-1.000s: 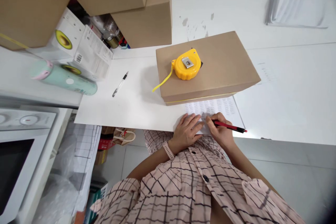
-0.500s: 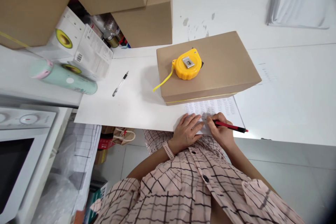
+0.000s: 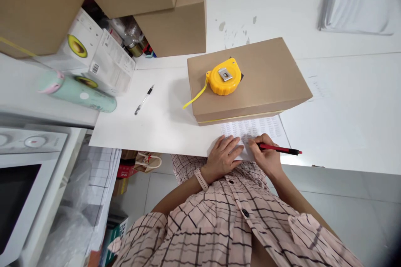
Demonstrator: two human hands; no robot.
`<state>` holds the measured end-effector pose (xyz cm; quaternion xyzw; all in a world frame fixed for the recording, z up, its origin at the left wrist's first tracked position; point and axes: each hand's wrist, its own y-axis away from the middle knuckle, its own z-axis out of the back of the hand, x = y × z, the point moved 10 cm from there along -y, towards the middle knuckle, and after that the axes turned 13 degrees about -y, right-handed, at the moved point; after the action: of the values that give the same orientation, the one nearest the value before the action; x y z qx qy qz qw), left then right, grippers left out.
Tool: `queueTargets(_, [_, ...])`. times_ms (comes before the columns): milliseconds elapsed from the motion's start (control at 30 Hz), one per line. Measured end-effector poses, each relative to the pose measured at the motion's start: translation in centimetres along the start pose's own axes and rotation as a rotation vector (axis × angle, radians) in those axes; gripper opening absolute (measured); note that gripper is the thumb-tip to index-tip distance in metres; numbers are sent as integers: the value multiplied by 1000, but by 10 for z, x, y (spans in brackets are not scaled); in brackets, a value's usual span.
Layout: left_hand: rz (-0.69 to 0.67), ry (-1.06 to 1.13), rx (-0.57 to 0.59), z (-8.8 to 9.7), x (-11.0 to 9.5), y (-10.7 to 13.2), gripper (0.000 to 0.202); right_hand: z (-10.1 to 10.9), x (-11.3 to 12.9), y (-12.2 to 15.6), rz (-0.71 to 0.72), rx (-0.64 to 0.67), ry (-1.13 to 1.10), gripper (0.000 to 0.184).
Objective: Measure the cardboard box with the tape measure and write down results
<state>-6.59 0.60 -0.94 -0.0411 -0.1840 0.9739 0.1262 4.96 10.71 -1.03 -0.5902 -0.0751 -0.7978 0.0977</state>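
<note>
A red and black pen [image 3: 280,149] is gripped in my right hand [image 3: 265,154], its writing end down at the paper and its back end pointing right. The sheet of paper [image 3: 269,127] carries rows of small writing and lies at the table's front edge, partly under the cardboard box [image 3: 263,75]. My left hand [image 3: 223,155] rests flat on the sheet's left side, fingers spread, a pink band on the wrist. On top of the box sits a yellow tape measure [image 3: 224,77] with a yellow strap hanging toward the left.
A clear pen with a black cap [image 3: 144,99] lies on the white table [image 3: 156,129]. Left of it are a mint bottle [image 3: 81,94], avocado-printed cartons [image 3: 103,58] and stacked cardboard boxes [image 3: 178,29]. A paper stack [image 3: 360,8] is far right; a microwave [image 3: 28,183] stands lower left.
My right hand has shifted slightly to the right along the paper with the red and black pen. My left hand, the box and the tape measure have stayed put.
</note>
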Motion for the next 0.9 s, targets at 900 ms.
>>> queueTargets(900, [11,27,38,-3,2,-1,51,16,0,4,73,-143,-48,30])
